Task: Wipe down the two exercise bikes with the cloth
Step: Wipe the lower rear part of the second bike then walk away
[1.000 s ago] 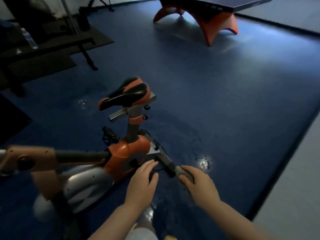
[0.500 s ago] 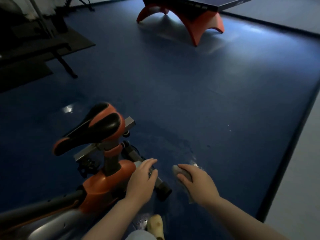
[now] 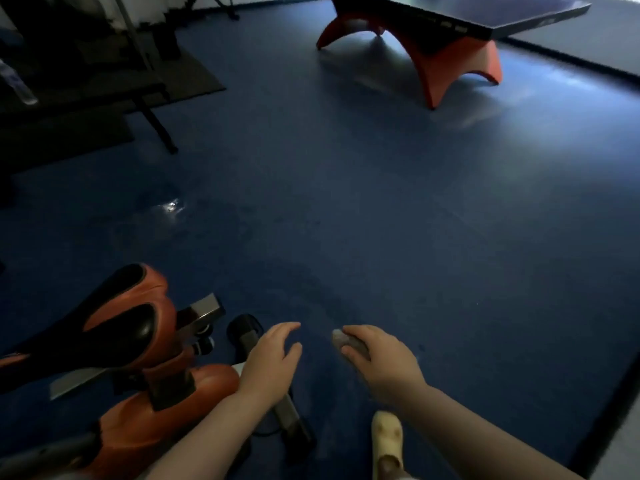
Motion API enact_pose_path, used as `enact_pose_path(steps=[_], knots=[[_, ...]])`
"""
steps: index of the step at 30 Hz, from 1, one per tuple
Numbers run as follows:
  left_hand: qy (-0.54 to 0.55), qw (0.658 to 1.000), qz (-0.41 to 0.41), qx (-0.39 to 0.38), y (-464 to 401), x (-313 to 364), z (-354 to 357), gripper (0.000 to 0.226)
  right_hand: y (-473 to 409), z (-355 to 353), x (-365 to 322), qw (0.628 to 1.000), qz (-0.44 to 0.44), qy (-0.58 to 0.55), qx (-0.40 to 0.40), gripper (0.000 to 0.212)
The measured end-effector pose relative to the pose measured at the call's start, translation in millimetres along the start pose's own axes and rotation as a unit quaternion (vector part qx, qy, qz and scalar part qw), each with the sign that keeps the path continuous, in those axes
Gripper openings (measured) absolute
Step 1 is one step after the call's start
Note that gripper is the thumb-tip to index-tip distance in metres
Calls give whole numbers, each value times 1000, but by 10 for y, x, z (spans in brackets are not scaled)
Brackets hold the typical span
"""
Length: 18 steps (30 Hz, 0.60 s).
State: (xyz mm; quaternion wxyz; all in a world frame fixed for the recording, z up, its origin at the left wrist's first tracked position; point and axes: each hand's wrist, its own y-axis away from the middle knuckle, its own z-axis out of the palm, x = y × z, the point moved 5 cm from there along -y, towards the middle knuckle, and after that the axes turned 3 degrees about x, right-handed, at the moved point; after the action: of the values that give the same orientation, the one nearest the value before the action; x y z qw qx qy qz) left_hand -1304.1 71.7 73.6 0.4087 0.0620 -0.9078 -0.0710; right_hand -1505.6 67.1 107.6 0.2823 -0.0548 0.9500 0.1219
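One orange and black exercise bike [image 3: 162, 400] fills the lower left, its black and orange saddle [image 3: 104, 327] pointing left. Its grey rear floor bar [image 3: 242, 332] runs toward me under my left hand [image 3: 270, 365], which hovers over it with fingers apart and holds nothing. My right hand [image 3: 381, 363] is to the right of the bar, over the blue floor, closed around a small grey cloth [image 3: 341, 339] that sticks out past my fingers. No second bike is in sight.
A table tennis table with orange legs [image 3: 446, 53] stands at the far right. A dark weight bench [image 3: 104, 95] on black mats sits far left. My light shoe [image 3: 386, 436] is below my right hand. Open blue floor [image 3: 381, 220] lies between.
The camera swung right and up, so the bike slid to the lower left. My right hand with the cloth came off the rear bar; my left hand lifted from the frame.
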Motion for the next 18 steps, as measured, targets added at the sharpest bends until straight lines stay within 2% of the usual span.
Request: enact_pose_path(steps=[5, 9, 18], knots=[[60, 991, -103, 63, -452, 247, 328, 36, -657, -456, 412, 995, -69, 45, -52, 39], [89, 981, -148, 93, -661, 409, 501, 36, -1094, -587, 581, 990, -93, 57, -86, 39], [91, 953, -229, 177, -1157, 85, 226, 34, -2151, -327, 105, 971, -171, 43, -159, 42]])
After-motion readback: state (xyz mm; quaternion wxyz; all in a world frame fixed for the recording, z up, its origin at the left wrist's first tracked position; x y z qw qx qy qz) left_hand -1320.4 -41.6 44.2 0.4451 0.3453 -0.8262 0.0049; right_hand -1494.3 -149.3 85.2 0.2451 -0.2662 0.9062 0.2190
